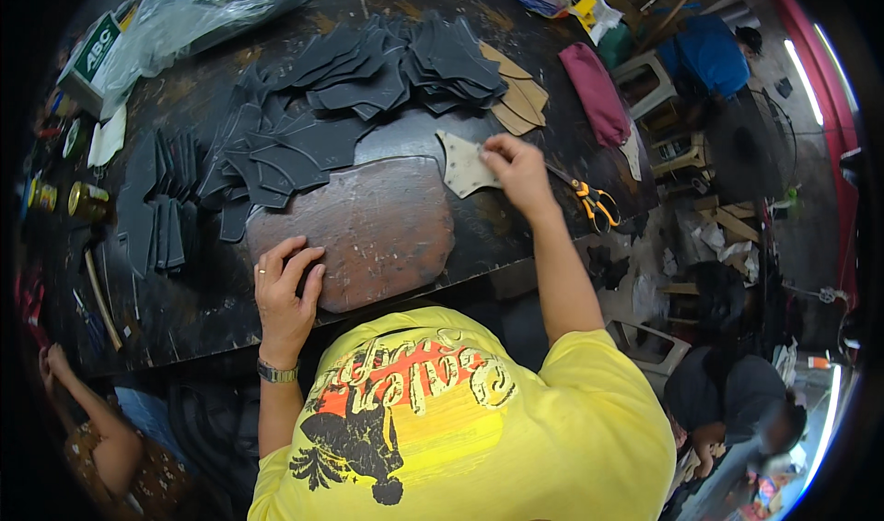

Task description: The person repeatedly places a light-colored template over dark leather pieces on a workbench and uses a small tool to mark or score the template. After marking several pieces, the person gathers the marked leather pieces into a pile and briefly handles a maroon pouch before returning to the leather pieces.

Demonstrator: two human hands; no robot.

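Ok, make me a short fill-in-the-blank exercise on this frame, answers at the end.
1. The left hand rests on a board coloured ____.
2. The pale flat piece is held by the hand on the person's ____ side.
3. The scissors lie to the ____ of the right hand.
4. The shirt is mainly ____.

Missing words: brown; right; right; yellow.

Brown board (359,226): scuffed, rounded corners, flat at near edge of surface (502,237). Pale piece (463,167): dark-dotted, pointed corners, curved-in sides, toward surface's right edge.
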